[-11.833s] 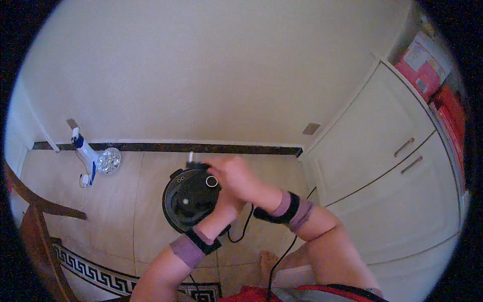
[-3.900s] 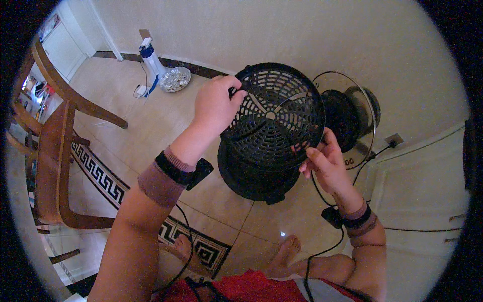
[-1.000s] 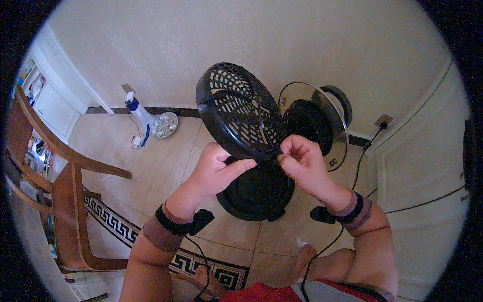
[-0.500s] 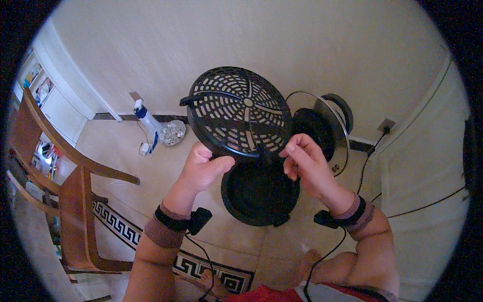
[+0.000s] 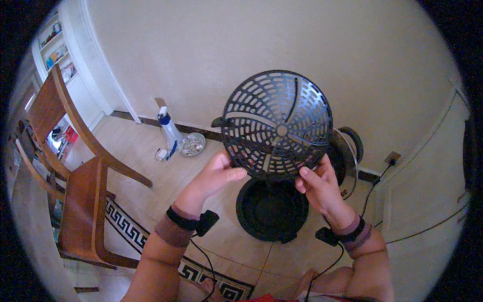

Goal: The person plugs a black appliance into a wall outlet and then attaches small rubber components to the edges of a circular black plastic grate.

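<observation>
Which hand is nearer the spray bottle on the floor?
Left. The left hand grips the round grate's lower-left edge, closer to the spray bottle; the right hand grips its lower-right edge.

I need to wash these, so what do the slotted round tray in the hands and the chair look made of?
The perforated round tray looks like metal with a dark matte, probably non-stick coating: thin, rigid, evenly punched slots, little shine. It could be coated plastic; the view leaves that open. The chair looks like varnished wood: warm brown with visible grain and a soft gloss.

Bare forearms; mauve wristbands, black straps with small black units, thin black cables; red garment.
</observation>
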Motion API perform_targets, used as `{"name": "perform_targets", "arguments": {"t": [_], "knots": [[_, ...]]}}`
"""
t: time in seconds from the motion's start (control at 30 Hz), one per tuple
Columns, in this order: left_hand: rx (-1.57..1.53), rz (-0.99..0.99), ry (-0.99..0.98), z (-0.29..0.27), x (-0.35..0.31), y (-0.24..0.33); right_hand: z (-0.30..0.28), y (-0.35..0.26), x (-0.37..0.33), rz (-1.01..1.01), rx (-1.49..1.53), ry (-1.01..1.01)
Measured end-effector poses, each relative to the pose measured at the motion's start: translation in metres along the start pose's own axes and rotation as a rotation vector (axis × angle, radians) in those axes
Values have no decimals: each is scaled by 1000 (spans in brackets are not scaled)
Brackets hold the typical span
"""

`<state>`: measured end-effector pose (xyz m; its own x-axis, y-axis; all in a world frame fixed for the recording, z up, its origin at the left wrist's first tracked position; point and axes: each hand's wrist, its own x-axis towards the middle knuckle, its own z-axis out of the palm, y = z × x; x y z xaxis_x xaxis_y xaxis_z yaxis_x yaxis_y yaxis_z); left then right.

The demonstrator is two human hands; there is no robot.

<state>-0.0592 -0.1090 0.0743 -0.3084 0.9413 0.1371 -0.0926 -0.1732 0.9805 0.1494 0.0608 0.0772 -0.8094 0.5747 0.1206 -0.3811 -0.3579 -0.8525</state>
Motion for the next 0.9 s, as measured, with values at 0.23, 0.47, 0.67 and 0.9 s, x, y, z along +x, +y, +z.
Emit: {"name": "perform_targets", "arguments": {"t": [0.23,0.47,0.67,0.9], "knots": [[-154,207,168,8,9,8,8,9,-1,-49,-148,12],[-236,410,205,10,-1,27,37,-2,-3,-80,-202,-23],[-517,473,206,20,-25,22,64,6,-35,2,-196,32],[-523,468,122,23,-6,32,72,-17,-48,23,-123,137]]}}
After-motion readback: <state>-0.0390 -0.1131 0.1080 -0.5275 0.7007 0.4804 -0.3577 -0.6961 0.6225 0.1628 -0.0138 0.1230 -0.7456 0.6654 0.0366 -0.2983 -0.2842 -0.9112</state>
